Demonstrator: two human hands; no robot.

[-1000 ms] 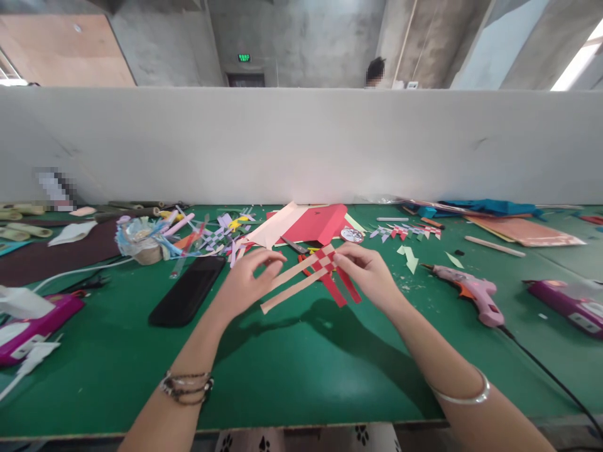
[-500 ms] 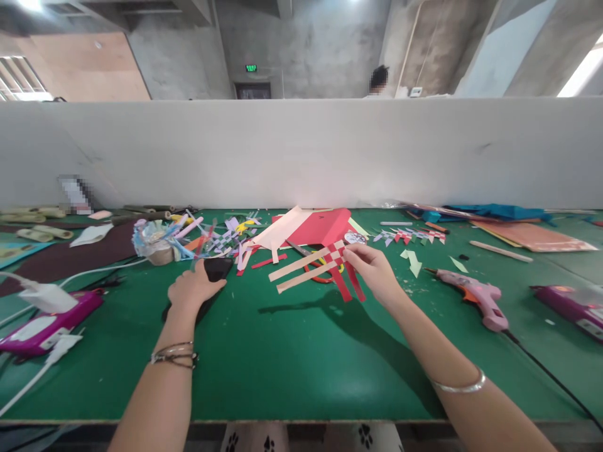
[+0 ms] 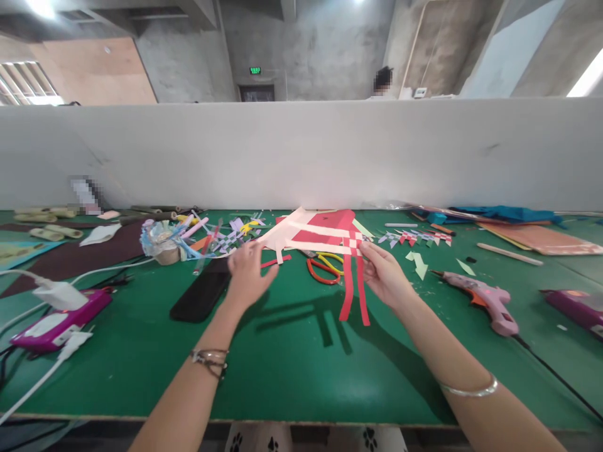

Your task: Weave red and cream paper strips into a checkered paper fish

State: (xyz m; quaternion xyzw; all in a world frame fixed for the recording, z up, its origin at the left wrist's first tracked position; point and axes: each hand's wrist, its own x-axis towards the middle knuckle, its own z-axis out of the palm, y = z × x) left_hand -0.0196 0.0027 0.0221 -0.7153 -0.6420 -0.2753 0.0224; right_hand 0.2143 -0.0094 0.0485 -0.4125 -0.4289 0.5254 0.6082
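Observation:
Between thumb and fingers, my right hand (image 3: 387,271) pinches the right edge of a woven paper-strip piece (image 3: 352,243), checkered red and pale pink. Two red tails hang from it and two pale strips reach left. My left hand (image 3: 250,271) has its fingers apart and holds nothing, level with the strips and just short of their left ends. A black phone (image 3: 201,294) lies on the table left of that hand. Behind and below the woven piece rest scissors with red and yellow handles (image 3: 323,271). Red paper sheets (image 3: 325,223) and a pale pink sheet (image 3: 288,231) lie beyond.
A pink glue gun (image 3: 485,298) with its cable lies at right, near a purple power strip (image 3: 572,311). Another purple power strip (image 3: 51,320) with white plugs sits at left. Paper scraps (image 3: 233,238) spread along the back, below a grey partition (image 3: 301,154).
My left hand has let go of the phone and moved right toward the strips. The woven piece has turned so its red tails hang straight down and its pale strips lie nearly level.

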